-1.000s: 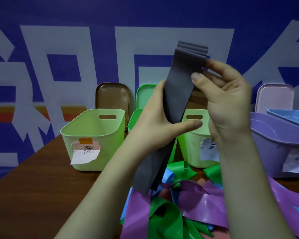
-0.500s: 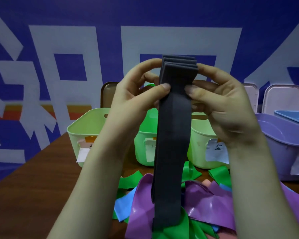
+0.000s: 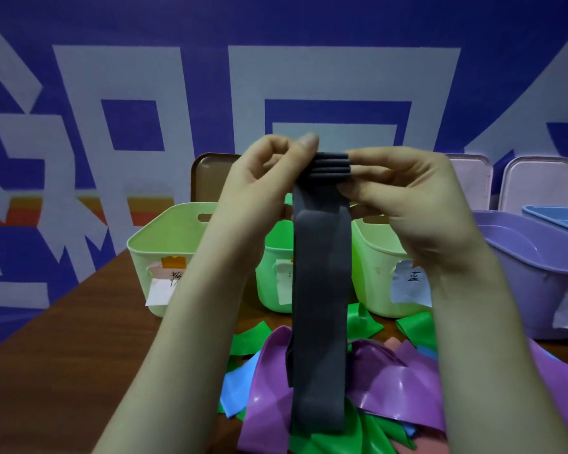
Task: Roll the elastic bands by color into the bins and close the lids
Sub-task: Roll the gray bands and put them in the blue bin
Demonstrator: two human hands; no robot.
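Note:
A dark grey elastic band (image 3: 322,283) hangs straight down in front of me, its top end folded into several layers. My left hand (image 3: 259,188) pinches that folded top from the left with thumb and fingers. My right hand (image 3: 407,198) pinches it from the right. Below lies a loose pile of bands: purple (image 3: 397,388), green (image 3: 250,339) and blue (image 3: 236,388). Behind stand three pale green bins with paper labels: the left bin (image 3: 164,257), the middle bin (image 3: 273,267) and the right bin (image 3: 377,276).
A purple bin (image 3: 532,257) and a blue bin (image 3: 558,217) stand at the right on the brown table (image 3: 79,371). A brown lid (image 3: 207,178) and two pale lids (image 3: 538,181) lean against the blue and white wall.
The band's folded top has come lower, from above the hands to between both thumbs. My left hand rose from the band's middle to its top, and the band now hangs vertical.

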